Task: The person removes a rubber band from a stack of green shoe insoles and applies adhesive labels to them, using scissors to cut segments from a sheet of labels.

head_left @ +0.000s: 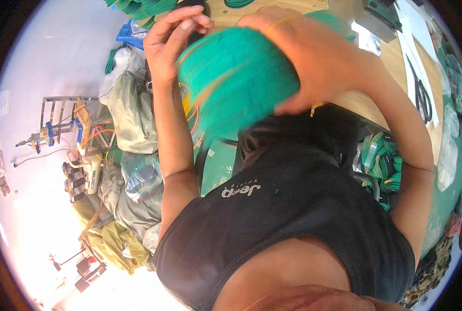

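Observation:
A thick bundle of green fabric pieces [241, 78] is held up in front of my torso, blurred by motion. My right hand [314, 57] grips its right side, thumb below and fingers over the top. Across the back of that hand, near the fingers, runs a thin yellow elastic band [284, 22]. At the bundle's left edge is my left hand [175, 44], raised with its fingers loosely bent and apart. Whether it touches the bundle I cannot tell.
Beyond the bundle lies a wooden tabletop [366, 106]. More green stacks [143, 8] sit at the far left, above a blue crate [129, 35]. Black-handled scissors [423, 98] and a dark machine [378, 19] are at right. Sacks [132, 111] crowd the left side.

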`<state>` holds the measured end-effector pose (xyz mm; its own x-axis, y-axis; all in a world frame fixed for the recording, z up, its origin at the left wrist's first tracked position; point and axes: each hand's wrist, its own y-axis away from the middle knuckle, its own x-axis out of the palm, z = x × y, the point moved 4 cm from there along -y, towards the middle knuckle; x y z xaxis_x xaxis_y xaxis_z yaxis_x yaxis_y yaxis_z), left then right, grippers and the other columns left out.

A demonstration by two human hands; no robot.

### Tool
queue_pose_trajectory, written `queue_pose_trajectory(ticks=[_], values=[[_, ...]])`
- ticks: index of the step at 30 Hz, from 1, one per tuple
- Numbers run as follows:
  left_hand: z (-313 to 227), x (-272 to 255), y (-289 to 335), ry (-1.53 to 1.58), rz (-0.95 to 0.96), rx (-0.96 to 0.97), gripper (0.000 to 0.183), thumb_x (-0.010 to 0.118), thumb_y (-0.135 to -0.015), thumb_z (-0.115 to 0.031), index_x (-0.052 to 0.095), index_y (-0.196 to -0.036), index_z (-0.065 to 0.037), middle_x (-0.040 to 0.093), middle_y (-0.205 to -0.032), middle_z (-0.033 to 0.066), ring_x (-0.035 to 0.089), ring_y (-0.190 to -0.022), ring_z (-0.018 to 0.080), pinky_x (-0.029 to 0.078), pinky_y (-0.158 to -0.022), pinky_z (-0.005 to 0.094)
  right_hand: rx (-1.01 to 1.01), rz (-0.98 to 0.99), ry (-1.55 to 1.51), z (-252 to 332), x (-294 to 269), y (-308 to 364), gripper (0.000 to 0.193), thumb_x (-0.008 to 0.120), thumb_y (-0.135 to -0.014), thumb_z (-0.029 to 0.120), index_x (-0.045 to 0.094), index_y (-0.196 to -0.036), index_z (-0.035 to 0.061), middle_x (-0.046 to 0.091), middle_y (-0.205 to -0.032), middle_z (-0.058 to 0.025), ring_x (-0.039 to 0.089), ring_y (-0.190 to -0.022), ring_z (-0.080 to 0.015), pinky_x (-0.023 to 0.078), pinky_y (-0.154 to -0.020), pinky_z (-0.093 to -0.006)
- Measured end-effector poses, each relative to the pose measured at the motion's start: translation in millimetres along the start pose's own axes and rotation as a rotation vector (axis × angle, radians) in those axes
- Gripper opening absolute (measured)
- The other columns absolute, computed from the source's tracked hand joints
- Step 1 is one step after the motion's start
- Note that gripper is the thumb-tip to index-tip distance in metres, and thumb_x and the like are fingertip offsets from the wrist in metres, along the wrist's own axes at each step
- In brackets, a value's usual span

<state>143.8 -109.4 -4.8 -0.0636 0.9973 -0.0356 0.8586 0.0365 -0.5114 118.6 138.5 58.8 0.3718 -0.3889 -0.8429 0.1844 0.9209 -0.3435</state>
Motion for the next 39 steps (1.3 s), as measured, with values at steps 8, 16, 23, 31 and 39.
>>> queue_pose_trajectory(ticks=[8, 16, 23, 31, 39], values=[[-68, 122, -15, 0.518, 0.821, 0.334, 0.013, 0.067, -0.088, -0.001, 0.075, -0.096, 0.005, 0.068, -0.1, 0.0229, 0.068, -0.089, 0.0301, 0.053, -0.075, 0.0356, 0.002, 0.075, -0.511, 81, 4, 32, 0.065, 0.085, -0.069, 0.026, 0.055, -0.123, 0.0058, 0.068, -0.095, -0.0136, 0.068, -0.078, -0.0384, 0.052, -0.068, -0.0463], [-66, 174, -36, 0.541, 0.95, 0.398, 0.009, 0.072, -0.086, 0.002, 0.074, -0.094, 0.004, 0.069, -0.097, 0.0197, 0.067, -0.083, 0.0267, 0.054, -0.072, 0.0346, 0.048, -0.066, -0.616, 76, -6, 69, 0.061, 0.085, -0.068, 0.025, 0.056, -0.117, 0.0039, 0.067, -0.097, -0.0148, 0.067, -0.084, -0.038, 0.052, -0.072, -0.0439], [-52, 131, -95, 0.514, 0.716, 0.239, 0.031, 0.074, -0.09, -0.016, 0.064, -0.116, 0.0, 0.067, -0.09, 0.0094, 0.06, -0.073, 0.015, 0.046, -0.064, 0.0276, 0.036, -0.393, -0.166, 72, -44, 114, 0.079, 0.086, -0.067, 0.028, 0.053, -0.134, 0.001, 0.062, -0.123, -0.0159, 0.059, -0.119, -0.034, 0.045, -0.102, -0.044], [-90, 179, -69, -0.123, 0.596, 0.183, 0.013, 0.064, -0.097, -0.01, 0.069, -0.101, 0.001, 0.066, -0.079, 0.0031, 0.046, -0.058, 0.0033, 0.034, -0.053, 0.0203, 0.686, -0.415, 0.435, 55, -74, 206, 0.093, 0.092, -0.059, 0.022, 0.05, -0.139, 0.003, 0.059, -0.132, -0.0179, 0.057, -0.125, -0.0325, 0.043, -0.108, -0.039], [-136, 267, -14, 0.01, 0.789, 0.691, 0.013, 0.075, -0.086, -0.007, 0.072, -0.098, -0.002, 0.072, -0.083, 0.0091, 0.058, -0.057, 0.0157, 0.045, -0.054, 0.0284, 0.816, -0.821, 0.41, 68, -84, 260, 0.101, 0.096, -0.057, 0.028, 0.05, -0.141, -0.0015, 0.062, -0.131, -0.0166, 0.059, -0.124, -0.0275, 0.044, -0.108, -0.0382]])
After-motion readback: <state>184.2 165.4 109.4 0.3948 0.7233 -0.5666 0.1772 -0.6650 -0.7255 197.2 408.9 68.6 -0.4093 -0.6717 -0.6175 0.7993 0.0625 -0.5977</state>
